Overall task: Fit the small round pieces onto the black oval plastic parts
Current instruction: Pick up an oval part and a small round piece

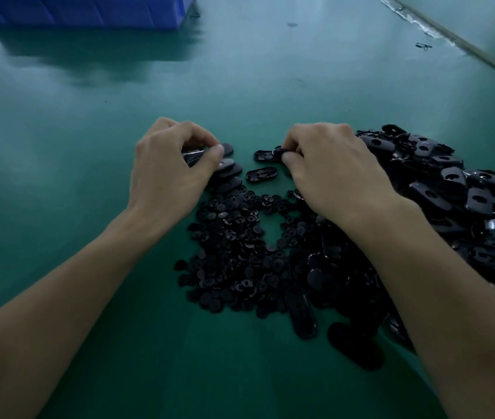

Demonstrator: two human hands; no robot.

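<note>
A heap of small round black pieces (240, 252) lies on the green table between my forearms. A bigger pile of black oval parts (458, 189) spreads to the right. My left hand (167, 170) grips a stack of oval parts (193, 155) at the top of a short overlapping row of ovals (228, 173). My right hand (331, 170) pinches a small round piece (282, 151) against one end of an oval part (264, 155) lying flat. A second single oval (260, 174) lies just below it.
A blue plastic crate (89, 10) stands at the far left of the green table (270, 71). A pale strip (452, 34) runs diagonally along the far right edge, with small black scraps (423, 46) beside it.
</note>
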